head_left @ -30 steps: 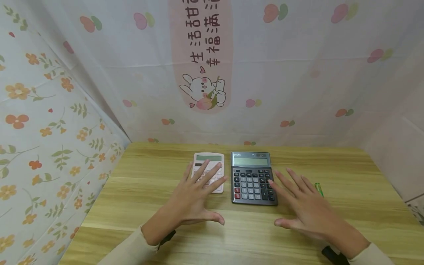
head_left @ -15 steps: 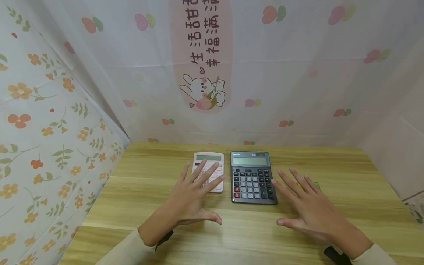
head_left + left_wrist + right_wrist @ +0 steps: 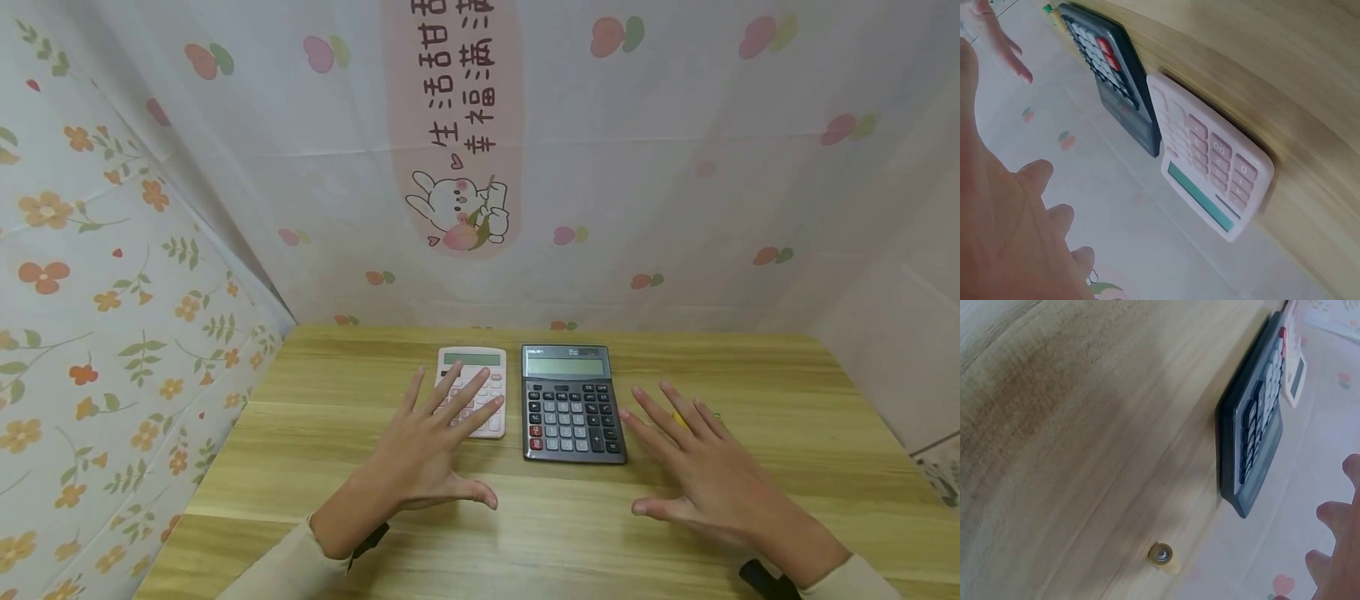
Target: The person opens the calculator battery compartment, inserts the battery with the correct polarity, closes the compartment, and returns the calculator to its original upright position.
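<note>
My left hand (image 3: 422, 454) hovers with spread fingers in front of a pink calculator (image 3: 472, 361), covering part of its keys in the head view. To the right lies a larger dark grey calculator (image 3: 573, 408) with grey, black and red keys. My right hand (image 3: 705, 467), fingers also spread, is held beside its right edge. Behind those fingers a yellow bit (image 3: 678, 419) peeks out. The right wrist view shows it as a battery (image 3: 1161, 553) seen end-on. A green bit shows near it in the left wrist view. Neither hand holds anything.
Both calculators lie on a wood-grain table (image 3: 315, 400), side by side with a small gap. A printed cloth (image 3: 637, 183) hangs behind the table's back edge. Another flowered cloth (image 3: 112, 333) hangs along the left side.
Both hands have drifted slightly outward, the left to the left and the right to the right. The right fingers now hide most of the green bit, and the yellow one shows between them.
</note>
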A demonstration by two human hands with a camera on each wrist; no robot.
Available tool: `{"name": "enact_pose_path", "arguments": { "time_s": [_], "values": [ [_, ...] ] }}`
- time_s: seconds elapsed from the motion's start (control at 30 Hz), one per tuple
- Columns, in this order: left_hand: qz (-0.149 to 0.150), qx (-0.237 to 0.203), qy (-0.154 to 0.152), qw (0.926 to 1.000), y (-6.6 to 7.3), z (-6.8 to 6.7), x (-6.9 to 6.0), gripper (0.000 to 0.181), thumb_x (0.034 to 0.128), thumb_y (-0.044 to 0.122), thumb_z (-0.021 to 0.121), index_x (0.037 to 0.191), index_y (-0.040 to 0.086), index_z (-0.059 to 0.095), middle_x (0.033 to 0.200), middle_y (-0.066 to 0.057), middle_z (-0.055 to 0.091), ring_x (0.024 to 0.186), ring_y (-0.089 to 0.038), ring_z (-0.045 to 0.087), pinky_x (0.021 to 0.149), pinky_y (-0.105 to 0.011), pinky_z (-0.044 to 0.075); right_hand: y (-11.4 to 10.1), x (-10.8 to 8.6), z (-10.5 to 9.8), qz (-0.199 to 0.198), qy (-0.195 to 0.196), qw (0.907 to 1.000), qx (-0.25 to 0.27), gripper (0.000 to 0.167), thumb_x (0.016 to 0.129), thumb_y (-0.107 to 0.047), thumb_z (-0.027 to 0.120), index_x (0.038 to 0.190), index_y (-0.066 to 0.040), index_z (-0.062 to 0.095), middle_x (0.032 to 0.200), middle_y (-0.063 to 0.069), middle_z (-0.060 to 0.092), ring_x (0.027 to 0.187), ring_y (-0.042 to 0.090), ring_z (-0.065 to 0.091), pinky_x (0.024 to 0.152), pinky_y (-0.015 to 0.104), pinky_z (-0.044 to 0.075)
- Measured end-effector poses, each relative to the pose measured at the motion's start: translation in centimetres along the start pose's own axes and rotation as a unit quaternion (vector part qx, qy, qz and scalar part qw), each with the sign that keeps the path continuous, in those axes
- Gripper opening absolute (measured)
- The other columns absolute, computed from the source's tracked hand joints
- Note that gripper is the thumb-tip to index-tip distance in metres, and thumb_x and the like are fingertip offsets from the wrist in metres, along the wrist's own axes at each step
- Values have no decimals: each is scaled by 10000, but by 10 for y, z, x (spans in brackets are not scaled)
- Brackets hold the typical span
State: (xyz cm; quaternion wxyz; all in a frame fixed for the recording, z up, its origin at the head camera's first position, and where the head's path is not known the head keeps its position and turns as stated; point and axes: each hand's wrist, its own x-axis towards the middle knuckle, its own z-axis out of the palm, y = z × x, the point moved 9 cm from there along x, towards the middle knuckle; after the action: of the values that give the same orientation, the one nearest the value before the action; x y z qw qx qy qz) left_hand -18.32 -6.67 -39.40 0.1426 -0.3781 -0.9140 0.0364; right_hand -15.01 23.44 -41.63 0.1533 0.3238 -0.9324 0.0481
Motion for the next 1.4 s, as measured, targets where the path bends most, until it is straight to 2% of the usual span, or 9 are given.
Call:
{"name": "enact_pose_path", "arguments": {
  "time_s": [0.27,0.37,0.5,0.67,0.83,0.97,1.17,1.27,1.4],
  "values": [
    [-474,-884,-349,9943,-4,4,3,1154,847,913,643,1750,257,350,1840,-37,182,1680,-405,129,1268,-737,149,10,0,3,342,-265,9986,288,1141,871,-733,791,1753,-193,308,1851,47,107,1699,319,4,1265,320,-145],
    [-743,-1381,-323,9871,-8,6,5,1108,884,830,703,1738,206,375,1825,-70,234,1671,-414,167,1265,-731,172,14,1,4,544,-371,9969,441,1157,871,-709,813,1758,-183,288,1851,46,100,1692,362,63,1326,567,32],
    [-1086,-1875,-124,9762,-14,8,7,968,928,668,783,1670,126,479,1771,-127,351,1627,-446,289,1248,-693,285,21,3,3,884,-596,9919,688,1157,897,-678,814,1771,-182,242,1842,82,146,1670,426,149,1137,788,361],
    [-1425,-2156,326,9655,-17,7,8,670,941,444,855,1460,62,671,1596,-154,567,1450,-407,546,1142,-577,493,30,7,6,1220,-780,9838,1058,1105,936,-627,806,1777,-200,231,1803,143,263,1647,461,210,1136,803,344],
    [-1405,-2487,576,9566,-6,7,15,525,929,330,874,1354,56,733,1442,-118,679,1313,-344,654,1029,-506,581,38,14,10,1491,-775,9752,1439,1005,974,-558,800,1747,-133,317,1745,235,344,1580,538,311,1111,832,338],
    [-1281,-2700,567,9526,5,11,22,477,951,310,838,1352,75,733,1393,-82,707,1282,-303,679,1022,-487,581,44,23,13,1742,-715,9664,1751,926,1012,-506,783,1716,-79,360,1704,301,372,1529,584,366,1088,849,345],
    [-1329,-3114,455,9398,14,21,33,490,972,307,835,1385,71,716,1361,-56,719,1241,-262,706,1020,-459,581,52,38,19,2139,-530,9490,2254,812,1084,-472,697,1705,-55,380,1691,287,410,1526,575,377,1126,825,325],
    [-1395,-3196,379,9364,17,27,38,502,976,305,842,1395,62,710,1350,-59,722,1113,-216,717,944,-412,599,57,43,24,2338,-457,9394,2467,769,1112,-474,650,1697,-47,393,1691,265,426,1536,554,380,1147,804,318],
    [-1508,-3308,221,9313,22,35,45,555,975,304,861,1432,43,684,1368,-91,714,947,-190,681,860,-366,599,61,52,31,2376,-297,9312,2749,737,1135,-438,619,1673,15,401,1646,289,477,1472,557,472,1128,756,399]
  ]
}}
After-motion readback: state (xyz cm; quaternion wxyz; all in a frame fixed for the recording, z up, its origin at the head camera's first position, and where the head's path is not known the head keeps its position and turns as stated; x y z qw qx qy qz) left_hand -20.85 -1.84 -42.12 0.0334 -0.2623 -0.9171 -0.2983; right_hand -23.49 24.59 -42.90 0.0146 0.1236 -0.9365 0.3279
